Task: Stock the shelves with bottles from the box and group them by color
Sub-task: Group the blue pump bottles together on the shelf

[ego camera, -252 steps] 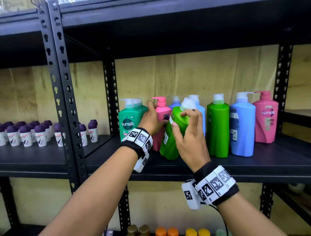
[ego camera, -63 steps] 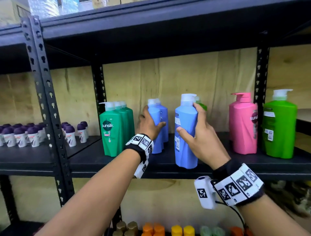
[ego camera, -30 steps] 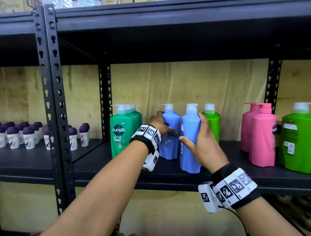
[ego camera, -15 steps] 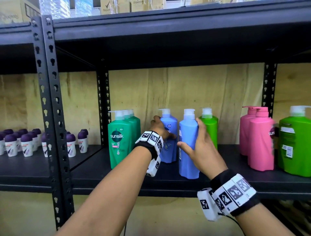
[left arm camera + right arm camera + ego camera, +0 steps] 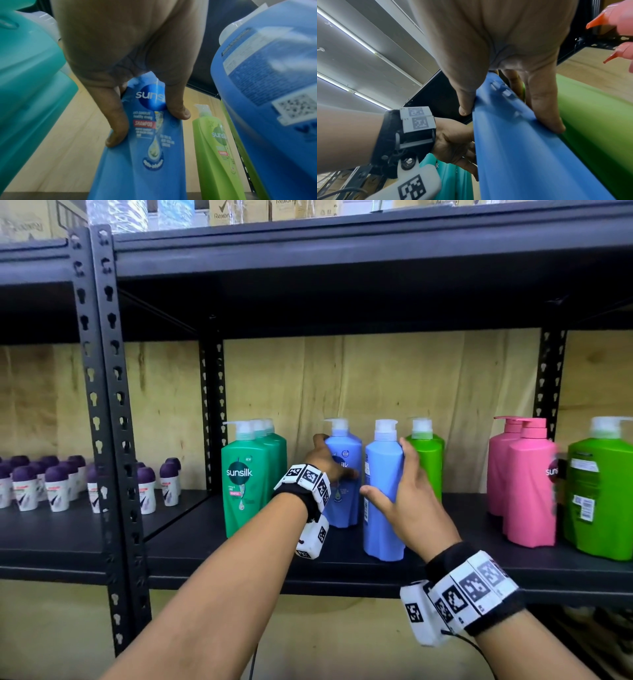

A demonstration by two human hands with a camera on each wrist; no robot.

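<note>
Two blue pump bottles stand mid-shelf. My left hand (image 5: 325, 463) grips the rear blue bottle (image 5: 346, 474), thumb and fingers round its body (image 5: 147, 135). My right hand (image 5: 400, 494) grips the front blue bottle (image 5: 382, 474) from its right side; the right wrist view shows thumb and fingers on the front blue bottle (image 5: 522, 148). Teal-green bottles (image 5: 243, 477) stand to the left, a light green bottle (image 5: 426, 460) behind to the right. Pink bottles (image 5: 527, 481) and another light green bottle (image 5: 599, 494) stand farther right.
The black metal shelf (image 5: 205, 549) has upright posts (image 5: 109, 422) on the left. Small purple-capped bottles (image 5: 58, 484) fill the neighbouring bay. Cardboard boxes (image 5: 239, 210) sit on the shelf above. A bare stretch of shelf lies between the light green and pink bottles.
Both hands keep their hold on the blue bottles. The front blue bottle has shifted slightly closer to the rear one; the view has tilted up a little.
</note>
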